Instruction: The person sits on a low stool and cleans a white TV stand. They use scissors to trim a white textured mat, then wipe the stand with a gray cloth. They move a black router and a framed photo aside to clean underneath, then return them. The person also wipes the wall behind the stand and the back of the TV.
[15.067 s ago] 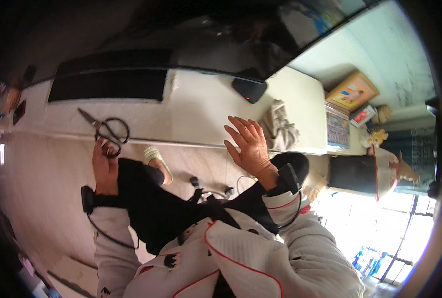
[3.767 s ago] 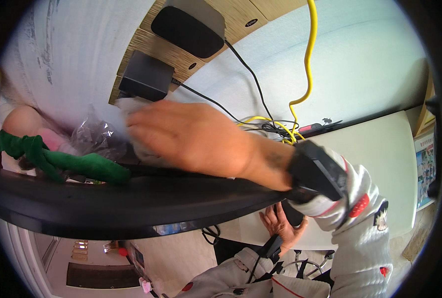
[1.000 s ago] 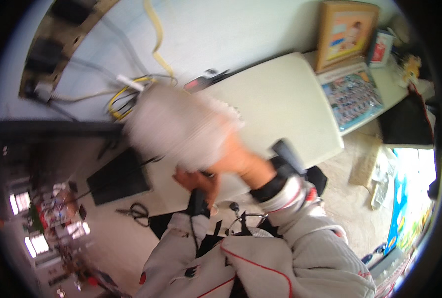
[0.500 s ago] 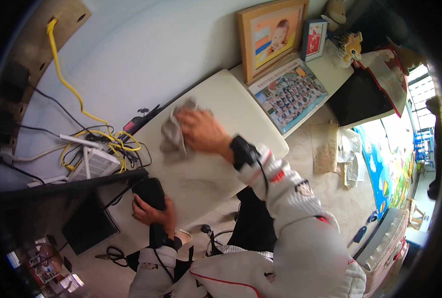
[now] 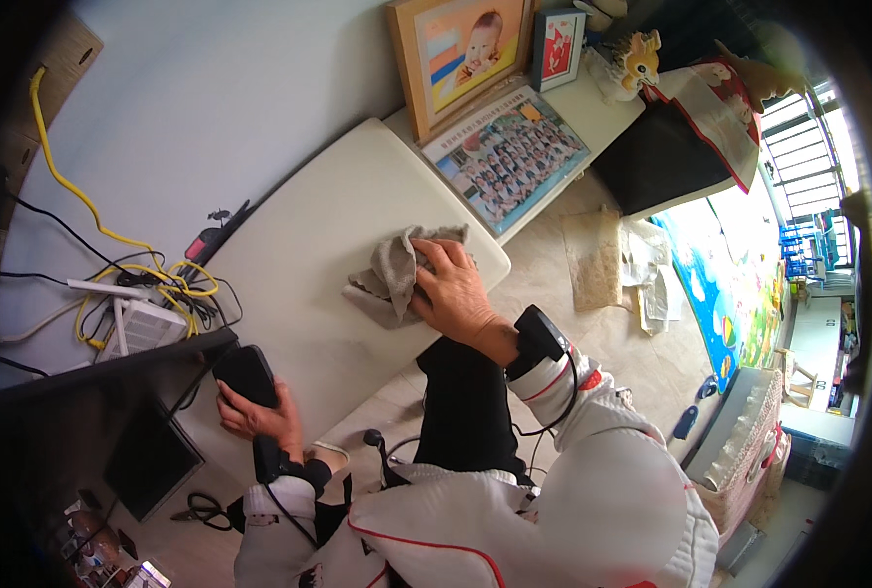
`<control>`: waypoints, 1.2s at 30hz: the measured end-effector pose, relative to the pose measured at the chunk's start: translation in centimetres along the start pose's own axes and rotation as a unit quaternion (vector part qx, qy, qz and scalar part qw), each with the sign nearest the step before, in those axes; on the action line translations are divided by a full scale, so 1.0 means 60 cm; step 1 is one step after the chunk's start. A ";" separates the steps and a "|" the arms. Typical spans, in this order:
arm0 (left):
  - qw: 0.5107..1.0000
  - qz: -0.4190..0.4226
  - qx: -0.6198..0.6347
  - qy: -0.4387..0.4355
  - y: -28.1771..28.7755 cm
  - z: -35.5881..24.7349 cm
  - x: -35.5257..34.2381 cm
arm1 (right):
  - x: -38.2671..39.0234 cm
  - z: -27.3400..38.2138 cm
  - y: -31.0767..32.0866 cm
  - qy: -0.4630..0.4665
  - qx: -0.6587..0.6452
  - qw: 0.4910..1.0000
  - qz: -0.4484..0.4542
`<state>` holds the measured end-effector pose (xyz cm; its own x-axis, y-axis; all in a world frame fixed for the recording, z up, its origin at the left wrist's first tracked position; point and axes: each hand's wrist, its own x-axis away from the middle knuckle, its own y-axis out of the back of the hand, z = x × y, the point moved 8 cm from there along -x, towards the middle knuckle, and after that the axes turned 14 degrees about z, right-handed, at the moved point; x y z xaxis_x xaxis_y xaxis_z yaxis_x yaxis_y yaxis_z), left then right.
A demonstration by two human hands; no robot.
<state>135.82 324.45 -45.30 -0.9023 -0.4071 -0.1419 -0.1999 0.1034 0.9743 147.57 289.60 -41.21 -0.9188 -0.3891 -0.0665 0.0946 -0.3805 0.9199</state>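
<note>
A crumpled grey cloth point(image 5: 389, 277) lies on the white tabletop point(image 5: 309, 211) near its right end. My right hand point(image 5: 453, 299) presses down on the cloth, fingers bent over its folds. Lower left, my left hand point(image 5: 265, 416) grips a black object point(image 5: 246, 375) with rounded corners, its exact kind unclear. That object is held at the tabletop's left part, beside the edge of a dark screen point(image 5: 103, 367). Both wrists carry black strapped devices with cables.
A white router point(image 5: 142, 328) sits among tangled yellow and black cables at the left. Picture frames point(image 5: 411, 69) and a group photo point(image 5: 509, 157) stand and lie beyond the table. Scissors point(image 5: 204, 511) are at lower left. A bead-like mat point(image 5: 593, 260) lies on the floor.
My right hand has moved the cloth across the tabletop toward its near right edge. My left hand still grips the black object. The whole view has shifted slightly.
</note>
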 end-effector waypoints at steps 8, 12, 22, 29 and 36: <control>0.999 -0.038 -0.002 -0.029 -0.014 0.018 -0.004 | 0.062 0.248 -0.092 0.224 -0.052 0.968 0.096; 0.998 -0.055 -0.024 0.004 -0.022 0.031 -0.008 | 0.044 0.149 -0.054 0.206 -0.370 0.906 0.004; 0.997 -0.074 -0.034 0.000 -0.026 0.031 -0.006 | 0.104 -0.440 -0.099 -0.447 -0.461 0.734 -0.220; 0.996 -0.091 -0.021 0.001 -0.022 0.025 -0.001 | 0.079 -0.418 -0.077 -0.475 -0.644 0.528 -0.285; 0.993 -0.113 -0.037 -0.010 -0.015 0.018 0.001 | 0.066 -0.416 -0.072 -0.487 -0.674 0.478 -0.283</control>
<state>135.51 325.32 -46.36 -0.8454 -0.3941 -0.3606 -0.3693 -0.0565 0.9276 153.10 268.79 -55.08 -0.6243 0.4220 0.6574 -0.7166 -0.6443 -0.2670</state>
